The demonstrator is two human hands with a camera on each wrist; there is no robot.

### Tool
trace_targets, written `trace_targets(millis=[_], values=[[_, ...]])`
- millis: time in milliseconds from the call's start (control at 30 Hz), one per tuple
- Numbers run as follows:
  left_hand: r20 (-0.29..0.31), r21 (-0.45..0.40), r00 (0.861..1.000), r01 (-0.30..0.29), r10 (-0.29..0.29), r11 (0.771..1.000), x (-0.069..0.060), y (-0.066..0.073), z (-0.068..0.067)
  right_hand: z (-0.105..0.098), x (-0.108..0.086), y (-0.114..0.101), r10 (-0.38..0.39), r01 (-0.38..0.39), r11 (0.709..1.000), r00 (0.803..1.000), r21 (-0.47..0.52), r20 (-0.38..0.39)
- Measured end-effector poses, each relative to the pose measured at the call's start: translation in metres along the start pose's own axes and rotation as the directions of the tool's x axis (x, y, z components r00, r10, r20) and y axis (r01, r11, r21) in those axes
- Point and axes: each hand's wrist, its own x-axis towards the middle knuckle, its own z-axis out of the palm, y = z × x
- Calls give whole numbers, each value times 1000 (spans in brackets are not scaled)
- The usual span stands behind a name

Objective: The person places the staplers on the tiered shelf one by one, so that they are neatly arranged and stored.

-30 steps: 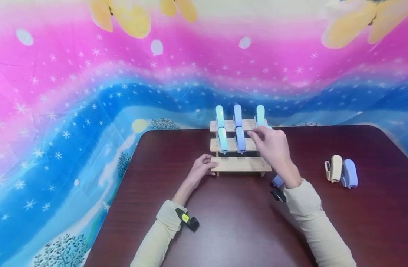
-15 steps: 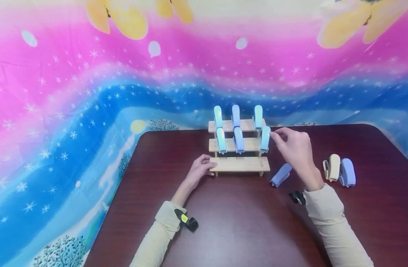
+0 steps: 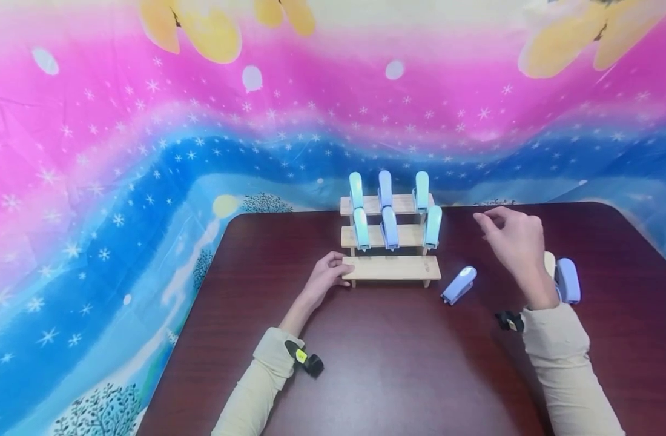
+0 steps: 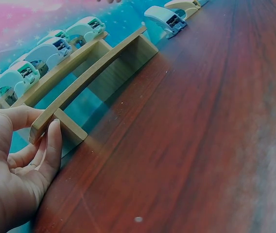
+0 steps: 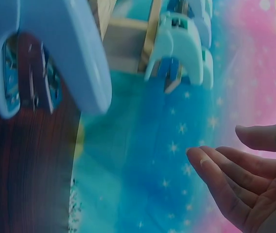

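A three-tier wooden rack [image 3: 390, 268] holds three staplers on its top tier and three on the middle one, mint and lavender; the front tier is bare. My left hand [image 3: 329, 277] grips that tier's left end; in the left wrist view the thumb and fingers [image 4: 54, 145] pinch the board's corner. My right hand [image 3: 515, 242] hovers right of the rack, holding nothing, thumb and fingertips apart in the right wrist view. A mint stapler [image 3: 433, 227] stands at the middle tier's right end. One lavender stapler [image 3: 459, 285] lies on the table beside the rack.
Farther right on the table [image 3: 376, 363] stand a cream stapler [image 3: 550, 264], partly hidden behind my right wrist, and a lavender stapler [image 3: 569, 280]. A patterned cloth [image 3: 311, 121] hangs behind the table.
My right hand has moved right, away from the rack, leaving the mint stapler on the middle tier and uncovering the lavender stapler beside the rack. My left hand has kept its grip.
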Motion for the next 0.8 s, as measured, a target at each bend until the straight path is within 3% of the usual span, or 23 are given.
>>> trace_targets(millis=[800], values=[[-12, 8, 1000, 1, -1, 1000, 1, -1, 0, -36, 3, 50, 145, -145, 989, 989, 14, -16]])
